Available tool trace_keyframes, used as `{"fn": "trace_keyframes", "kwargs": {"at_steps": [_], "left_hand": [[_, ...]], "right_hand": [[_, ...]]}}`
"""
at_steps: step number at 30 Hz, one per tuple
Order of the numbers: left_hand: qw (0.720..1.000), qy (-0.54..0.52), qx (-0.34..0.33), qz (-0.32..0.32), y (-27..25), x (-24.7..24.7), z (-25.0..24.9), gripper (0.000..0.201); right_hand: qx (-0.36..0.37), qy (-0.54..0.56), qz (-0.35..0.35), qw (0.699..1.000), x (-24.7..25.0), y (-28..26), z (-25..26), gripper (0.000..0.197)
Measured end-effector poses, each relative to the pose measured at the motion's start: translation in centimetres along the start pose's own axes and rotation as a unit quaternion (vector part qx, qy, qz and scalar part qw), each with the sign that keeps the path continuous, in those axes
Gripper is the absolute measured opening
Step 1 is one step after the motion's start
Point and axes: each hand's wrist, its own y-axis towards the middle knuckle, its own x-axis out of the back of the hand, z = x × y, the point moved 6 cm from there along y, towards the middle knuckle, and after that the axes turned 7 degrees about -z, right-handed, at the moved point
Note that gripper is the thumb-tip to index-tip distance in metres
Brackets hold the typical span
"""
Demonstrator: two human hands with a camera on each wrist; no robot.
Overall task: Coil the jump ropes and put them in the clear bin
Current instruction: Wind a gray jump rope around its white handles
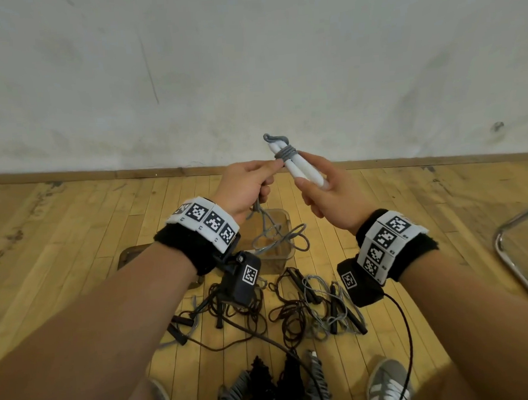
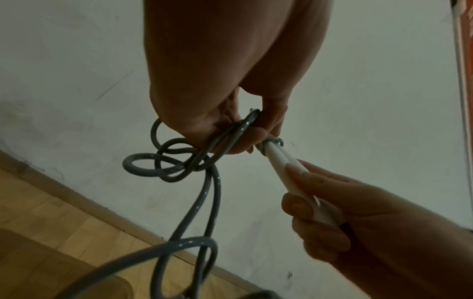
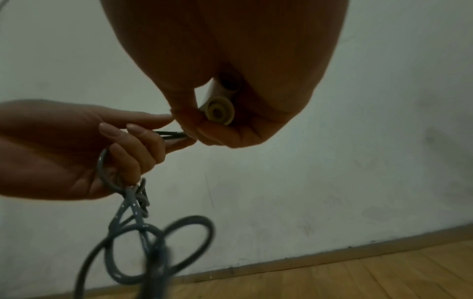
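**Grey jump rope held at its white handles, above the clear bin**

The grey jump rope (image 1: 285,151) is up in the air, over the clear bin (image 1: 279,251), which stands on the wooden floor (image 1: 73,230). Its two white handles (image 1: 298,168) lie side by side, with several turns of grey cord wound tightly round their far end. The right hand (image 1: 324,196) has its grip clamped on the near ends of the handles, thumb on one side and fingers curled round the other. The left hand (image 1: 246,188) pinches the cord just beside the wound turns, fingers curled round it; the slack drops from this hand in loose loops (image 2: 163,163) that reach down to the bin.

Nearer the person than the bin, a tangle of dark and grey ropes with black handles (image 1: 309,308) sprawls on the floor. Nearer still, between the grey shoes (image 1: 388,384), lie a few bundled ropes (image 1: 267,382). A curved metal tube (image 1: 513,246) stands well to the right of the bin. The white wall (image 1: 248,61) rises beyond it.
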Motion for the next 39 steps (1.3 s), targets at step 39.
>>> {"fn": "trace_keyframes", "kwargs": {"at_steps": [39], "left_hand": [[1.0,0.003,-0.024,-0.019,-1.1,-0.1,-0.1,0.031]], "right_hand": [[-0.172,0.208,0.09,0.959,-4.0,-2.8,0.1,0.038]]}}
